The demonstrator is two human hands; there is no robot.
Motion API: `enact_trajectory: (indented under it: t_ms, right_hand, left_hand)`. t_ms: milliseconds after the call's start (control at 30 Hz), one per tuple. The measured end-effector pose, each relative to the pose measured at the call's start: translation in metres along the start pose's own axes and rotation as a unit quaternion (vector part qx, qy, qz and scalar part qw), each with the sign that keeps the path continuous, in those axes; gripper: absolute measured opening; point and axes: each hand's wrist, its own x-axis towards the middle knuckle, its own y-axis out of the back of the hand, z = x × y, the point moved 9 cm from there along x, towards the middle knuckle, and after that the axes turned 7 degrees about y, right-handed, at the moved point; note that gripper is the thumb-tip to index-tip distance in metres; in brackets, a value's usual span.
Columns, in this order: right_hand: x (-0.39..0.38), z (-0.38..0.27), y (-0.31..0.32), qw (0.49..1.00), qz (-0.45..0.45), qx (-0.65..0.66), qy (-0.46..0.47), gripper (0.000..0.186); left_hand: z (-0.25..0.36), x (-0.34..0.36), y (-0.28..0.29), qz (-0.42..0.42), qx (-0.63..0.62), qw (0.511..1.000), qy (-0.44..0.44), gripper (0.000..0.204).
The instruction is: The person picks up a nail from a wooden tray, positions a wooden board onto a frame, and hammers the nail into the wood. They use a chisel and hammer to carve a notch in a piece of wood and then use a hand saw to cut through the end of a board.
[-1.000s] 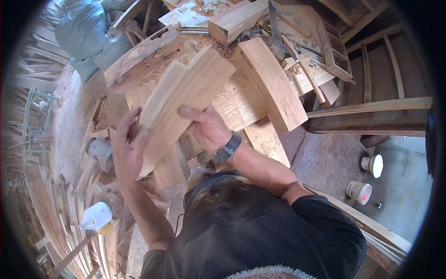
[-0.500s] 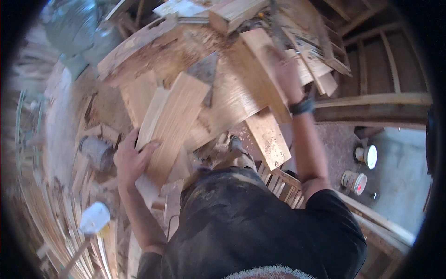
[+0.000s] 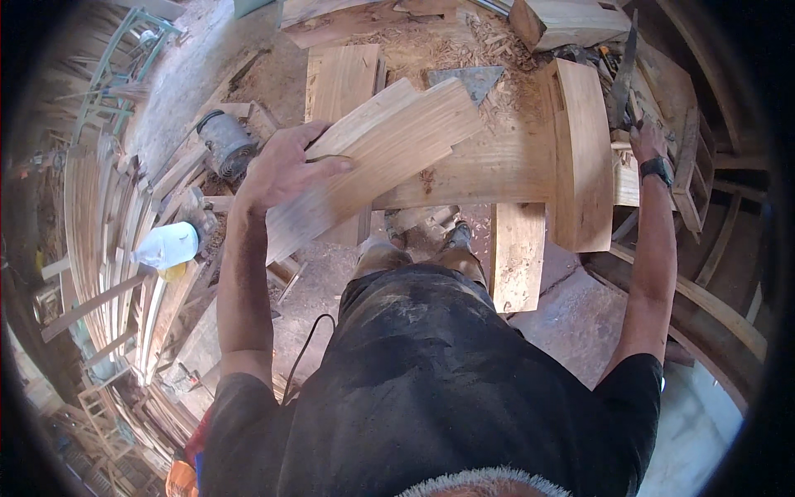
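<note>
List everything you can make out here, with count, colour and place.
Notched board: 1, light brown, left of centre
Saw: 1, grey, upper right
Thick beam: 1, light brown, right of centre
Triangular plate: 1, grey, upper centre
Shavings: many, tan, upper centre
Wood strips: many, brown, along left
Container: 1, whitish, on the left
Cylinder: 1, grey, upper left
Frame: 1, greenish, far upper left
Shirt: 1, black, lower centre
Wristband: 1, dark, right wrist
Left hand: 1, bare, gripping the notched board
Right hand: 1, bare, at the saw, grip unclear
</note>
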Motion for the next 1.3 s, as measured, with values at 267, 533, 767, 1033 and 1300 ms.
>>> enact_trajectory:
  t_ms: [267,533,767,1033,1300]
  right_hand:
    - [0.02,0.014,-0.017,0.997,-0.071,-0.013,0.006,0.042]
    - [-0.015,0.044,-0.045,0.833,-0.175,0.509,-0.125,0.021]
    - [-0.091,0.022,-0.005,0.446,-0.083,0.871,-0.189,0.035]
    - [-0.16,-0.007,0.011,0.308,0.036,0.934,-0.178,0.031]
    - [-0.212,-0.043,0.072,0.454,0.16,0.873,-0.082,0.035]
  left_hand:
    - [0.003,0.006,-0.014,-0.01,0.0,1.0,0.004,0.064]
    - [0.002,0.022,-0.035,-0.058,-0.03,0.998,-0.007,0.058]
    - [0.031,0.053,-0.063,-0.106,0.0,0.991,-0.081,0.059]
    - [0.1,0.095,-0.098,-0.136,0.107,0.976,-0.131,0.057]
    - [0.162,0.111,-0.106,-0.044,0.244,0.943,-0.223,0.066]
